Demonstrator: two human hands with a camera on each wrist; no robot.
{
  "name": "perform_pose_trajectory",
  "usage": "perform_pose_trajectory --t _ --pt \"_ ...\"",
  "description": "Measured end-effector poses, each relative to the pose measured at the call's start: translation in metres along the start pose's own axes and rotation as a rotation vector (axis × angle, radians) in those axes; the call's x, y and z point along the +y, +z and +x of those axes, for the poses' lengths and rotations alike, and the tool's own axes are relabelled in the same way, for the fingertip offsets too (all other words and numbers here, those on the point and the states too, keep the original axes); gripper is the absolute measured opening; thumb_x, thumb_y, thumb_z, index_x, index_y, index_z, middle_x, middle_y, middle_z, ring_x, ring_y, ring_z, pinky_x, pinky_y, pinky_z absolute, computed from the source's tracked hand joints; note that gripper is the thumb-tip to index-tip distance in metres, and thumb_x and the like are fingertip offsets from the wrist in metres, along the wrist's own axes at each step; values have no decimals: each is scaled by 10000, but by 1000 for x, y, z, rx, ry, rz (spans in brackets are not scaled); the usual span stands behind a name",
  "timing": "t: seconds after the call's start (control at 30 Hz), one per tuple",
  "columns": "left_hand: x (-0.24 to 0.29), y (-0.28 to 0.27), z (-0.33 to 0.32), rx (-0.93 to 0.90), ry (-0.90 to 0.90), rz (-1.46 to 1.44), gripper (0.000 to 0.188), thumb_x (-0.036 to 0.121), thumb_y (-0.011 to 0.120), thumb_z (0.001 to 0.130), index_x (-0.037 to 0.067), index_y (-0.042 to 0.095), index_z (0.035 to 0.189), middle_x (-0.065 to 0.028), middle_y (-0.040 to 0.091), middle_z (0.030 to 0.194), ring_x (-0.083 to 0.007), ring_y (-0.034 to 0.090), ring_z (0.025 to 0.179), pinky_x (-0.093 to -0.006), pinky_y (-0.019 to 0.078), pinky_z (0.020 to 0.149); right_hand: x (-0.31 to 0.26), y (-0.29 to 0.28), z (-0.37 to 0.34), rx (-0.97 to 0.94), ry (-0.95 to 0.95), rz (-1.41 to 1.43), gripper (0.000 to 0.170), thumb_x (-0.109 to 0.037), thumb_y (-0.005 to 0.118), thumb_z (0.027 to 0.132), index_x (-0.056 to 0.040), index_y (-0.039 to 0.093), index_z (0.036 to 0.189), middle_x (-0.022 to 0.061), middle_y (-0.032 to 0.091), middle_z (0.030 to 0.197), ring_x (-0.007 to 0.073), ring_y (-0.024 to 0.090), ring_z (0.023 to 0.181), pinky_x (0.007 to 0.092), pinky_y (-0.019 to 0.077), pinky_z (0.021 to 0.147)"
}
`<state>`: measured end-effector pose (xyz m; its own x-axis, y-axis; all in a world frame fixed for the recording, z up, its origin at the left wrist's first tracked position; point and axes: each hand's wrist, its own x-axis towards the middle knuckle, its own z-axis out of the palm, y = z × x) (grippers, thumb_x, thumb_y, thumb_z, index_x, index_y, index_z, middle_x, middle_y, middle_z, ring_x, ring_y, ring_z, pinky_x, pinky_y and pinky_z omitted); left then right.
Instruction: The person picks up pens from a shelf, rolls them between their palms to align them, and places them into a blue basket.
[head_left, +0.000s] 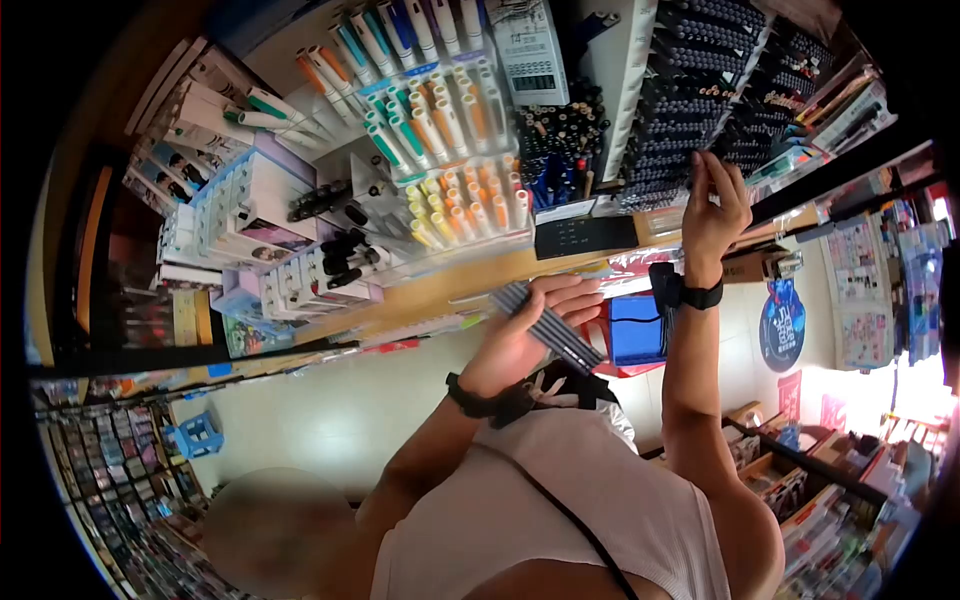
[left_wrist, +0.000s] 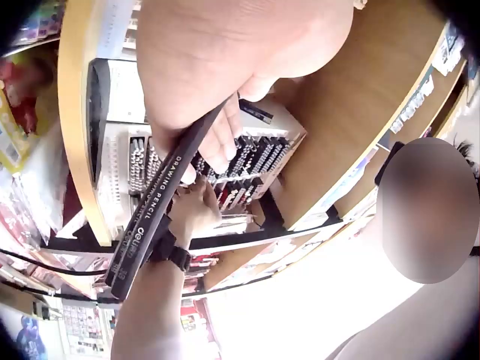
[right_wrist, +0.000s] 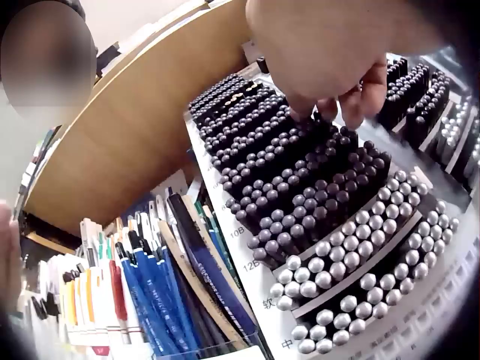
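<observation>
Several dark drawing pencils (head_left: 548,328) lie in a bundle across the left hand (head_left: 520,345), held by its thumb. In the left wrist view the pencils (left_wrist: 169,184) slant down from the left hand (left_wrist: 225,60), with white lettering on the top one. The right hand (head_left: 715,205) is at a rack of dark pencils (head_left: 690,95). Seen from the right wrist, the fingertips of the right hand (right_wrist: 330,60) are bent down among the dark rounded pencil ends (right_wrist: 300,161); whether they pinch one is hidden.
Rows of markers (head_left: 440,120) fill the shelf left of the rack. A black tray (head_left: 585,237) sits at the shelf's front edge. Blue pens (right_wrist: 150,289) and other pens stand beside the pencil rack. Below the shelf is a blue and red bag (head_left: 638,330).
</observation>
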<state>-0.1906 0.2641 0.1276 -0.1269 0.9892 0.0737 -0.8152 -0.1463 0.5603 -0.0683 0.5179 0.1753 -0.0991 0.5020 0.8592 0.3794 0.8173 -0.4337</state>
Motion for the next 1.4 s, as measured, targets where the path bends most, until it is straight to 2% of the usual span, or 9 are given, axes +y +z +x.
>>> perform_pose_trajectory --t 0.13,0.23,0.37,0.5,0.63,0.7,1.03,1.2,1.4 --pt "23 -13 14 -143 -67 3 540 389 457 1044 -5 425 1413 -246 455 1472 -374 449 1373 -534 324 1175 -23 -12 -13 15 199 -73 145 -39 697 916 -2 735 1052 69 695 887 104 619 664 224 465 579" --pt "33 -14 23 -224 -126 25 507 397 446 1047 39 445 1406 -233 461 1473 -371 451 1370 -538 316 1176 -30 -24 -46 28 394 150 110 -73 664 955 11 726 990 21 677 780 72 601 665 213 454 593" --pt "33 -12 35 -275 -102 64 497 394 423 1057 44 438 1410 -223 452 1485 -376 441 1377 -548 312 1173 -66 -62 -96 -348 826 382 252 -180 610 1005 41 704 931 4 660 744 57 554 654 224 441 597" --pt "35 -8 51 -362 -73 129 488 394 414 1061 59 431 1415 -208 427 1510 -370 419 1397 -547 320 1170 -99 -92 -124 -526 1039 667 211 -142 617 989 41 719 1012 65 714 854 81 613 696 230 483 600" --pt "35 -2 60 -348 -31 121 477 397 422 1058 91 429 1424 -189 426 1514 -346 421 1399 -544 315 1182 -121 -104 -131 -421 1136 727 187 -99 660 944 32 707 1069 73 719 924 115 659 747 238 498 601" --pt "35 2 62 -311 -18 125 480 395 419 1058 92 425 1432 -180 428 1516 -339 419 1400 -545 314 1184 -113 -106 -139 -360 1025 836 236 -50 686 910 37 682 1129 77 719 971 125 670 799 243 518 645" --pt "6 13 65 -205 8 19 457 335 385 1071 95 405 1459 -133 388 1552 -293 374 1431 -545 274 1210 -93 -130 -145 -329 989 871 271 64 703 860 52 674 1129 69 714 988 94 671 797 228 538 701" --pt "-4 20 61 -136 -19 -15 466 330 393 1068 93 399 1470 -129 401 1548 -292 380 1430 -537 276 1211 -85 -139 -147 -339 995 765 183 43 699 876 41 706 1060 67 697 971 97 668 802 224 523 656" --pt "-10 23 56 -90 -2 -13 458 325 399 1070 84 408 1460 -133 407 1539 -291 383 1430 -527 298 1204 -73 -149 -152 -133 947 727 134 41 685 890 59 715 1020 101 670 1019 111 636 746 203 496 583"
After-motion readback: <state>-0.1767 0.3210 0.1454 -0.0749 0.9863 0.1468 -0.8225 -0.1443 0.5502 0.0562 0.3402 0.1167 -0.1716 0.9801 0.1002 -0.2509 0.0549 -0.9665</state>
